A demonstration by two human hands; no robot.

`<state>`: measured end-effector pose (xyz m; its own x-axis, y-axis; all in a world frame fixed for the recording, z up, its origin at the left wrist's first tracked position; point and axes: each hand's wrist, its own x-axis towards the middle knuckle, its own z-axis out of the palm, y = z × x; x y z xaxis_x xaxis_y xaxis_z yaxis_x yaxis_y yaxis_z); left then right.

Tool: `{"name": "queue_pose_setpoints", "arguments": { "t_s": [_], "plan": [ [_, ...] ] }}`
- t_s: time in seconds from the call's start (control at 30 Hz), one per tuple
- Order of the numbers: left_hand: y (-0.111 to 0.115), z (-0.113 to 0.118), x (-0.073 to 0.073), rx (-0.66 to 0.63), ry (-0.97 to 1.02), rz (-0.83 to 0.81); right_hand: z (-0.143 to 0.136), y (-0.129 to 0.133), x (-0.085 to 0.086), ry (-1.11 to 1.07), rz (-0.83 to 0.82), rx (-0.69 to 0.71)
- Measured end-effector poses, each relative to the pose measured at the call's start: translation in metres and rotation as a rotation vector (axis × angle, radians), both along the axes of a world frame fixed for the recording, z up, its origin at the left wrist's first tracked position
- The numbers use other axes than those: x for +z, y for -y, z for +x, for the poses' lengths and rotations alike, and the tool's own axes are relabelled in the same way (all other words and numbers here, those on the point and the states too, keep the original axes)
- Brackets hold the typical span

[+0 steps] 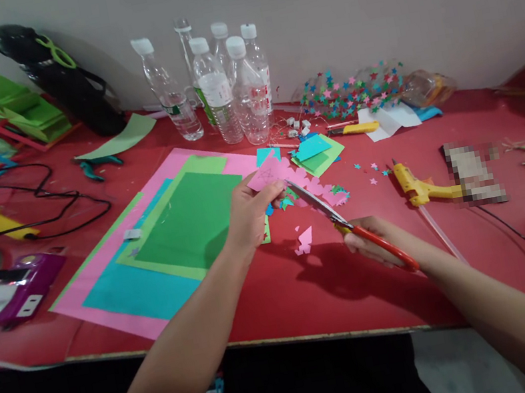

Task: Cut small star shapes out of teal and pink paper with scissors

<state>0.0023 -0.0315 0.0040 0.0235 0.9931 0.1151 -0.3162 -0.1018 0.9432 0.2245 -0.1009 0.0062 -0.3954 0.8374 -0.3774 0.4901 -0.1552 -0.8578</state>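
Observation:
A small piece of pink paper with a star drawn on it is pinched in my left hand. My right hand grips red-handled scissors, whose blade tips reach the paper's right edge near my left fingertips. Below the blades, pink scraps lie on the red table. Under and behind my left fingers is a loose heap of pink and blue-green cut pieces, some of them star-shaped. Stacked sheets of coloured paper in green, blue and pink spread out to the left of my left hand.
Clear plastic bottles stand at the back near the wall. A yellow glue gun lies right of the scissors, its cord trailing to the front edge. A yellow cutter knife and a bottle covered in stars lie behind. A black flask leans back left.

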Motion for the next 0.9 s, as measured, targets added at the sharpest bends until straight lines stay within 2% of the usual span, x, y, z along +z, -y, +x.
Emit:
{"name": "queue_pose_setpoints", "arguments": {
  "t_s": [0.13,0.37,0.5,0.7,0.9],
  "plan": [
    [-0.001,0.000,-0.002,0.002,-0.008,0.005,0.000,0.001,-0.001,0.017,0.019,0.022],
    [-0.001,0.000,-0.002,-0.007,0.017,0.018,-0.003,0.001,-0.001,0.024,-0.012,-0.031],
    [0.002,0.003,0.002,-0.007,0.048,-0.026,-0.005,0.002,-0.001,-0.019,-0.066,-0.041],
    [0.008,0.014,0.000,-0.060,0.138,-0.083,-0.009,0.004,-0.006,-0.106,-0.037,-0.026],
    [0.009,0.014,-0.002,-0.050,0.130,-0.096,-0.012,0.005,-0.005,-0.084,-0.056,-0.044]
  ]
}}
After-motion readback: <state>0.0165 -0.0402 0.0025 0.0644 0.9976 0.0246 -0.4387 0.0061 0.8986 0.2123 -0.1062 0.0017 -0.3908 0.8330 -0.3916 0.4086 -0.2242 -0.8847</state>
